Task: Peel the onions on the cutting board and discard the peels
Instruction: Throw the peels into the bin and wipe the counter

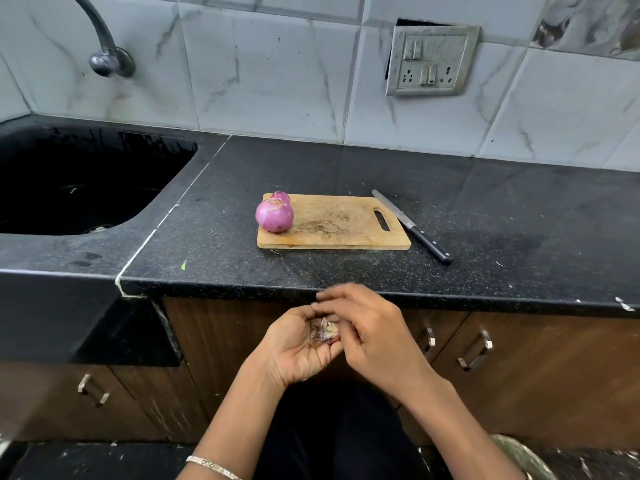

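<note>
Two purple onions sit on the left end of the wooden cutting board (pixel 346 225): a large one (pixel 274 216) in front and a smaller one (pixel 280 196) behind it. Below the counter's front edge, my left hand (pixel 298 344) is cupped palm up and holds a small heap of onion peels (pixel 325 332). My right hand (pixel 367 334) hovers just over that palm, its blurred fingers reaching across the peels. Whether its fingertips pinch any peel is hidden.
A black-handled knife (pixel 412 226) lies on the black counter (pixel 485 220) right of the board. A dark sink (pixel 76 181) is at the left with a tap (pixel 104 46) above. Cabinet doors with metal handles (pixel 476 351) are below. A bin's rim (pixel 519 459) shows at the bottom right.
</note>
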